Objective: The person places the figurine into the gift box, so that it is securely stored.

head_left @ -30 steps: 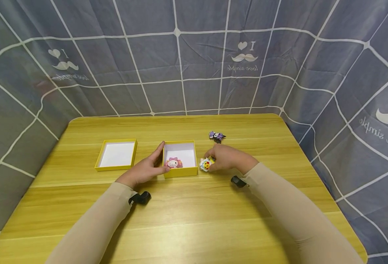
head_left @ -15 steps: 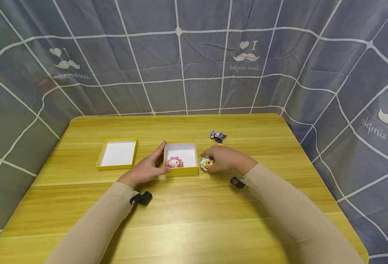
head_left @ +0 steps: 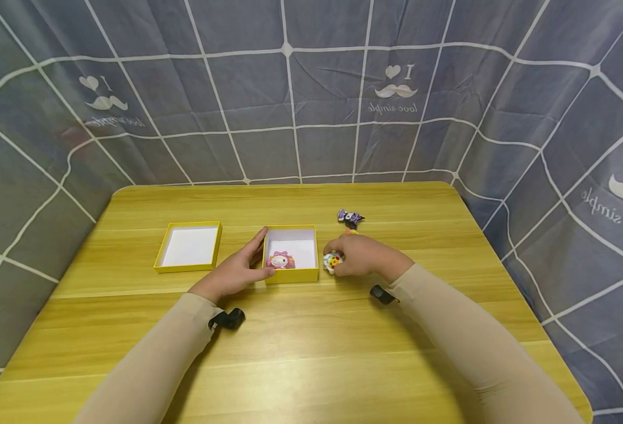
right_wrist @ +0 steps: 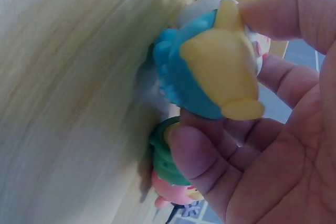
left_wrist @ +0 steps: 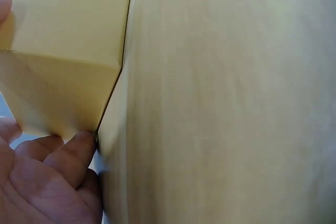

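An open yellow box (head_left: 291,275) with a white inside stands mid-table. My left hand (head_left: 232,272) grips its left side, thumb at the front corner; in the left wrist view fingers (left_wrist: 73,156) press against the box wall (left_wrist: 58,93). Inside the box, at the front left, lies a pink and white toy figurine (head_left: 281,260). Just right of the box, my right hand (head_left: 363,257) pinches a small yellow, white and blue toy figurine (head_left: 333,262). The right wrist view shows its yellow back (right_wrist: 220,66) between thumb and fingers, close to the tabletop.
The yellow box lid (head_left: 217,247) lies inside up to the left. Beyond my right hand is a purple and black figurine (head_left: 350,218). A green and pink figurine (right_wrist: 170,156), mostly hidden in the head view, lies near it. A grey checked curtain (head_left: 322,88) surrounds the table.
The yellow, white and blue figurine has turned slightly in my right fingers, close beside the box. My left hand and the box stay in place. The head view has shifted slightly.
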A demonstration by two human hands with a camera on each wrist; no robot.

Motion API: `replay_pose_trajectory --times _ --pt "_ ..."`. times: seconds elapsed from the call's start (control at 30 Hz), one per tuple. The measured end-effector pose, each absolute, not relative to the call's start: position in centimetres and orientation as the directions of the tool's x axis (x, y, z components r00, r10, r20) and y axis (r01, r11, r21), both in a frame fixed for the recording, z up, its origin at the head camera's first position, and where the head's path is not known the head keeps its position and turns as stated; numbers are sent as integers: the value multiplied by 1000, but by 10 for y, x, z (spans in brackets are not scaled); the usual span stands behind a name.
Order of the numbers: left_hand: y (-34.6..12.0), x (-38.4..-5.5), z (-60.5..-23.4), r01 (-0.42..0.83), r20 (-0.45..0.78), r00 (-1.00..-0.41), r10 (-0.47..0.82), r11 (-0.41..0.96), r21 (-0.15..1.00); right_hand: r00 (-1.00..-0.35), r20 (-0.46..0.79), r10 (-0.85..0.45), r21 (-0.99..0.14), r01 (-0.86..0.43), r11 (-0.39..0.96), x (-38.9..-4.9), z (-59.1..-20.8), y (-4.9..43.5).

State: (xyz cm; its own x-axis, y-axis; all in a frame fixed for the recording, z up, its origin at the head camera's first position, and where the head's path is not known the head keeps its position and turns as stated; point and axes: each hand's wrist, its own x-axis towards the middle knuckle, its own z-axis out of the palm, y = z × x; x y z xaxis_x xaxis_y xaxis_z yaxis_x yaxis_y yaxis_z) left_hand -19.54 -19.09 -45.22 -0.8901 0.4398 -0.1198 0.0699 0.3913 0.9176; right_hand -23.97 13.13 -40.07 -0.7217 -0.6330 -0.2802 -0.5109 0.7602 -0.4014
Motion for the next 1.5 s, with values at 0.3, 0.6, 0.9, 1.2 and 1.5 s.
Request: replay_pose_trajectory --times 0.3,0.6,0.9,1.2,1.5 --pt "-190 -193 -451 93 -118 -891 439 430 898 -729 -285 -623 -421 -488 764 -241 -403 133" --pt "-190 -191 -450 122 -122 -898 423 505 854 -723 -282 -631 -448 -482 753 -241 -403 134" --pt "-189 -189 -446 134 -139 -910 390 595 792 -728 -279 -626 -447 -479 755 -241 -403 135" --pt "-188 -187 -443 165 -141 -920 365 688 707 -734 -275 -621 -453 -471 757 -242 -405 134" --pt "-187 -186 -443 165 -150 -920 362 705 690 -780 -233 -580 -506 -412 758 -243 -400 136"
